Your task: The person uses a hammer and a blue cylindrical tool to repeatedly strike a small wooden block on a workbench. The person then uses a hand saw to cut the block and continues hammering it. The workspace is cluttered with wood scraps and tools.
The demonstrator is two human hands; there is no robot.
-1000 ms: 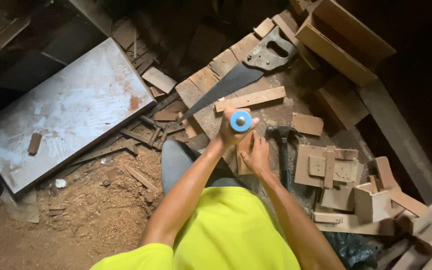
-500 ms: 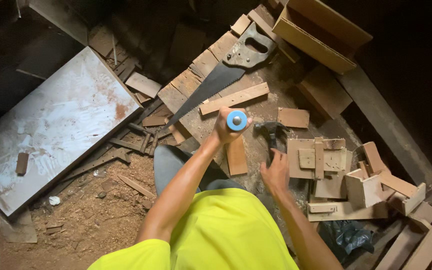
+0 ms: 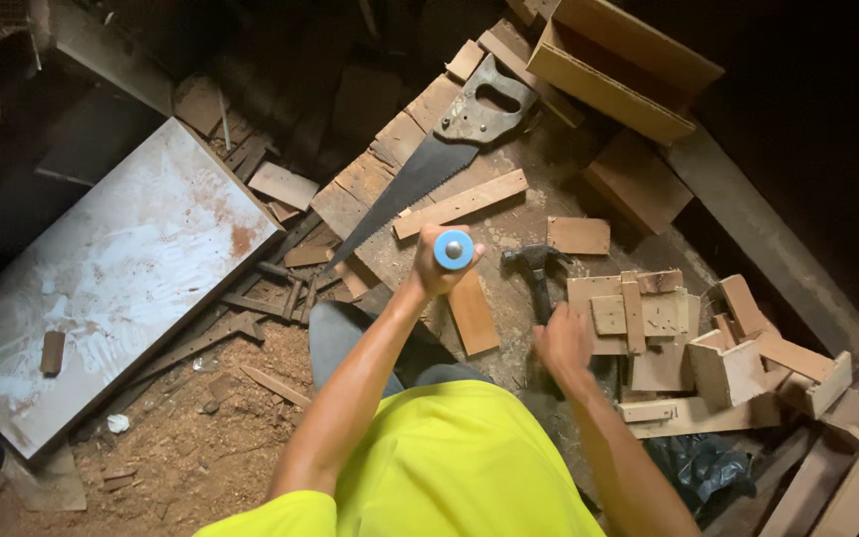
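My left hand (image 3: pixel 436 267) is closed around an upright tool with a round blue end cap (image 3: pixel 453 249), held over a small wooden strip (image 3: pixel 473 312) on the plank surface. My right hand (image 3: pixel 563 344) is lower right of it, wrapped around the handle of a dark claw hammer (image 3: pixel 533 263) that lies with its head pointing away from me. A hand saw (image 3: pixel 428 169) lies diagonally just beyond my left hand, next to a long wooden slat (image 3: pixel 461 203).
A large white-stained board (image 3: pixel 111 278) lies at the left over sawdust (image 3: pixel 201 438). Small wooden box parts and offcuts (image 3: pixel 668 328) pile up at the right. An open wooden box (image 3: pixel 618 70) stands at the back. My knee (image 3: pixel 340 343) is below my left arm.
My right hand has left the spot beside my left hand, moved right and down, and taken hold of the hammer handle. The left hand still holds the blue-capped tool.
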